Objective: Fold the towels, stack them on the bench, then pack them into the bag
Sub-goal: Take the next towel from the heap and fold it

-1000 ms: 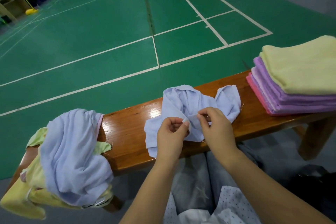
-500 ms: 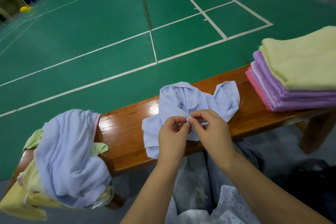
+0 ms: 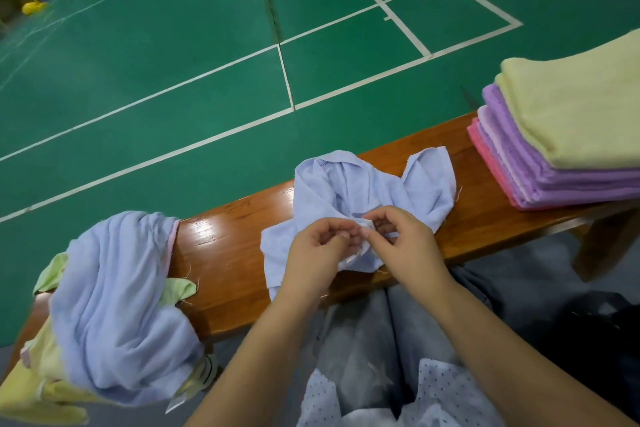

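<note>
A crumpled pale blue towel (image 3: 349, 187) lies on the middle of the wooden bench (image 3: 228, 250). My left hand (image 3: 315, 253) and my right hand (image 3: 405, 243) meet at its near edge, and both pinch the same bunched bit of cloth with curled fingers. A folded stack of towels (image 3: 568, 135), yellow on top of purple and pink ones, sits at the right end of the bench. A heap of unfolded towels (image 3: 110, 302), blue over yellow and green, covers the left end. A dark bag (image 3: 602, 340) shows low on the right, behind my right forearm.
The bench stands at the edge of a green sports court (image 3: 207, 62) with white lines. My knees in grey trousers (image 3: 367, 340) press close to the bench's near side. A yellow object (image 3: 33, 7) lies far off at the top left.
My hands have drawn closer together on the towel's near edge and shifted slightly. The towel's bunched middle has gathered a little more. The stacks have not moved.
</note>
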{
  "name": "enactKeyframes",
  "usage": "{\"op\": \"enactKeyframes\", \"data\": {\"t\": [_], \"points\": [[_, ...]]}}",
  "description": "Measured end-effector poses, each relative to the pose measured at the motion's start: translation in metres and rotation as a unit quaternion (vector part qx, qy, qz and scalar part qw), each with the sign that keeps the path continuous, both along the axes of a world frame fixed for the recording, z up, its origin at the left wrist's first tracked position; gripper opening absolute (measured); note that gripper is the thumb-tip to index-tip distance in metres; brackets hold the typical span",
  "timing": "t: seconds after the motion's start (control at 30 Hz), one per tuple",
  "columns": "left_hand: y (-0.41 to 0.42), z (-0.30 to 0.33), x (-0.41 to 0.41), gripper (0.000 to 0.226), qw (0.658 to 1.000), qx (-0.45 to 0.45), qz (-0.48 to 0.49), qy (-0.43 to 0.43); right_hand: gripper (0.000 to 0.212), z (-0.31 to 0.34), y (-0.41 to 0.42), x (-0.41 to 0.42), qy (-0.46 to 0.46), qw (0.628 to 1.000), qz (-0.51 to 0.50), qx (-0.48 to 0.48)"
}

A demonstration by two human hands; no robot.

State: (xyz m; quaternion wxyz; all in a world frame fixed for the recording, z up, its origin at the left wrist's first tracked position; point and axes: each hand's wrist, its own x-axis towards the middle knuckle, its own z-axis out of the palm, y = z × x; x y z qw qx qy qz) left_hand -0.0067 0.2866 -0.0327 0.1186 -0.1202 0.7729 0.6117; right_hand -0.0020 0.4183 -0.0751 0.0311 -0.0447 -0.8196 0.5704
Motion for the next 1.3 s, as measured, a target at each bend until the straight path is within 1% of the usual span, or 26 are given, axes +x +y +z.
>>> {"op": "enactKeyframes", "data": {"t": [0.1,0.17,0.2,0.27,0.3,0.37,0.43,0.47,0.5,0.6,0.67,0.7,0.77,0.9,0.93,1.0,1.07,1.13,1.2,1.3], "points": [[-0.017,0.010,-0.043,0.019,0.992,-0.108,-0.010,0.071,0.010,-0.003,0.004,-0.002,0.001,0.998,-0.026,-0.056],[-0.026,0.013,-0.081,0.011,0.974,-0.201,-0.010,0.106,0.015,-0.006,0.006,-0.005,-0.007,0.996,-0.037,-0.076],[-0.028,0.012,-0.101,0.011,0.961,-0.250,-0.024,0.113,0.016,-0.008,0.008,-0.007,-0.011,0.996,-0.037,-0.077],[-0.027,0.001,-0.141,0.022,0.932,-0.335,-0.085,0.108,0.015,-0.013,0.011,-0.012,-0.021,0.996,-0.036,-0.077],[-0.024,-0.005,-0.157,0.028,0.912,-0.377,-0.125,0.103,0.014,-0.015,0.012,-0.014,-0.025,0.996,-0.039,-0.076],[-0.016,-0.019,-0.185,0.037,0.862,-0.456,-0.198,0.100,0.013,-0.019,0.017,-0.018,-0.029,0.995,-0.053,-0.077],[-0.012,-0.035,-0.205,0.042,0.816,-0.516,-0.242,0.094,0.013,-0.021,0.022,-0.020,-0.026,0.994,-0.061,-0.086],[-0.012,-0.042,-0.210,0.043,0.805,-0.533,-0.247,0.081,0.013,-0.021,0.024,-0.021,-0.021,0.994,-0.062,-0.087],[-0.013,-0.049,-0.216,0.042,0.804,-0.539,-0.244,0.063,0.014,-0.021,0.027,-0.023,-0.015,0.994,-0.064,-0.083],[-0.022,-0.062,-0.214,0.032,0.817,-0.528,-0.230,0.023,0.014,-0.022,0.038,-0.026,-0.007,0.994,-0.070,-0.082],[-0.033,-0.064,-0.206,0.027,0.834,-0.514,-0.196,0.038,0.014,-0.026,0.042,-0.029,-0.002,0.993,-0.074,-0.094],[-0.040,-0.063,-0.202,0.024,0.839,-0.510,-0.181,0.053,0.014,-0.028,0.044,-0.030,0.001,0.992,-0.080,-0.101],[-0.055,-0.058,-0.190,0.018,0.848,-0.501,-0.165,0.055,0.014,-0.032,0.044,-0.032,-0.002,0.989,-0.090,-0.113],[-0.093,-0.047,-0.156,0.006,0.878,-0.462,-0.124,0.000,0.016,-0.031,0.043,-0.033,-0.043,0.988,-0.086,-0.120],[-0.103,-0.045,-0.149,0.012,0.889,-0.444,-0.110,-0.010,0.016,-0.030,0.044,-0.034,-0.053,0.989,-0.083,-0.114],[-0.123,-0.039,-0.134,0.028,0.912,-0.400,-0.083,-0.025,0.017,-0.027,0.046,-0.038,-0.069,0.989,-0.078,-0.106],[-0.142,-0.034,-0.118,0.034,0.931,-0.358,-0.069,-0.031,0.016,-0.021,0.049,-0.040,-0.081,0.988,-0.074,-0.108],[-0.156,-0.031,-0.105,0.036,0.946,-0.311,-0.088,-0.039,0.015,-0.012,0.052,-0.043,-0.083,0.989,-0.070,-0.098],[-0.164,-0.022,-0.091,0.036,0.967,-0.226,-0.108,-0.056,0.017,0.001,0.053,-0.045,-0.070,0.992,-0.065,-0.077],[-0.170,-0.004,-0.077,0.039,0.988,-0.093,-0.104,-0.070,0.019,0.020,0.056,-0.049,-0.049,0.995,-0.071,-0.045]]}}
